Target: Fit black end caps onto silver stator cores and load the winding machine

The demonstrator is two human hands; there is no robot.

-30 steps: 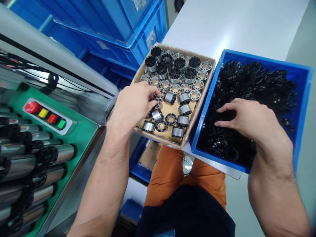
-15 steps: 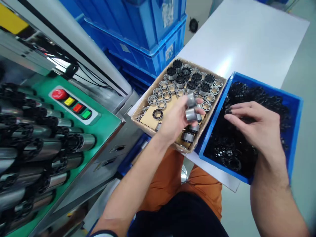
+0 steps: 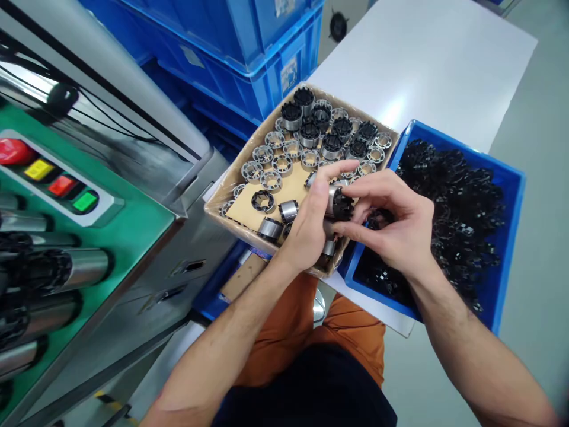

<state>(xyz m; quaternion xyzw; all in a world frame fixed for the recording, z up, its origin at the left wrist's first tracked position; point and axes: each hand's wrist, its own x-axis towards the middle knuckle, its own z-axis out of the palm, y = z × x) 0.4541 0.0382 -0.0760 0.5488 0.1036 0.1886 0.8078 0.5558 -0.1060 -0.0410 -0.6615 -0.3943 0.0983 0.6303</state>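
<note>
- Left hand (image 3: 311,228): raised over the near right corner of the box, fingers curled round a metal ring (image 3: 331,198); more metal pieces show under the palm, count unclear.
- Right hand (image 3: 395,222): meets the left hand over the gap between box and bin, thumb and fingers pinched on a black insert (image 3: 343,206).
- Black insert: toothed, dark, pressed against the right end of the metal ring; how far it sits inside cannot be told.
- Box (image 3: 222,193): shallow cardboard tray, on the left edge of the surface, partly overhanging it.
- Box contents, far rows: silver rings (image 3: 272,161) standing on end, hollow side up; behind them, rings with black inserts fitted (image 3: 307,131).
- Box contents, near part: two loose rings on their sides (image 3: 279,220) and one black insert (image 3: 262,201) lying flat on bare cardboard.
- Bin (image 3: 511,237): blue plastic, just right of the box and touching it, filled with a loose heap of black inserts (image 3: 457,201).
- Surface (image 3: 427,65): white, carries box and bin.
- Crates (image 3: 249,65): blue, stacked behind the box.
- Machine (image 3: 111,237): at left, green panel with red, yellow, red and green buttons (image 3: 48,178); steel rollers (image 3: 44,273) below.
- Person: seated, orange trousers (image 3: 306,332) under the surface edge.
</note>
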